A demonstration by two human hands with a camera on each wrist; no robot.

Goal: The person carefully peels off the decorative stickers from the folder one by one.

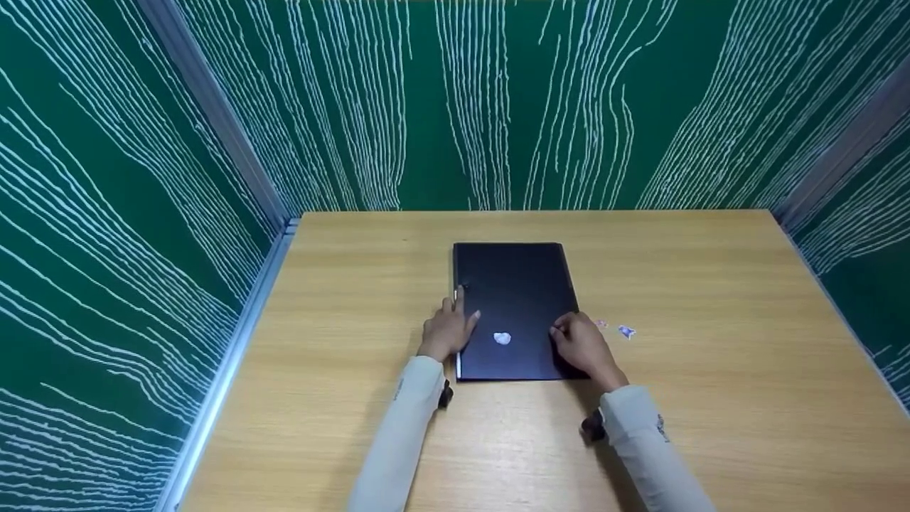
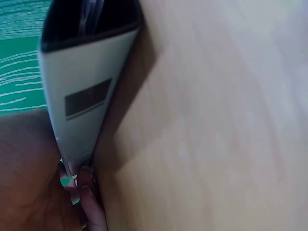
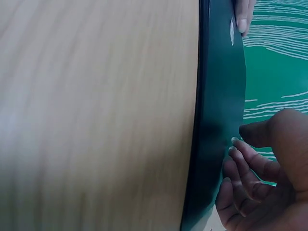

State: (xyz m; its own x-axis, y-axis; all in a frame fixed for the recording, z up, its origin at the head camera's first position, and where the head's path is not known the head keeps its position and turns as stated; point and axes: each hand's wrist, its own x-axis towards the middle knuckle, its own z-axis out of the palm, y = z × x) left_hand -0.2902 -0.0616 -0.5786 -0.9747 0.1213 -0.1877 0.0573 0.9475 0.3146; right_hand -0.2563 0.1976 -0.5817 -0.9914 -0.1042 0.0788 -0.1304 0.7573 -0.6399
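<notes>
A black ring binder (image 1: 512,284) lies closed on the wooden table, its white spine (image 2: 79,125) to the left. Low on its cover is a small whitish sticker (image 1: 502,338). My left hand (image 1: 444,333) holds the binder at the spine, thumb over the cover and fingers down along the spine's side. At the binder's right edge is my right hand (image 1: 583,345), fingers bent and thumb (image 3: 255,133) tip close to the index fingertip. I cannot tell whether something small is between them.
Two small stickers lie on the table right of the binder: a bluish one (image 1: 626,332) and a reddish one (image 1: 602,324) beside the right hand. Green walls with white wavy lines enclose the table (image 1: 355,284) at the back and sides.
</notes>
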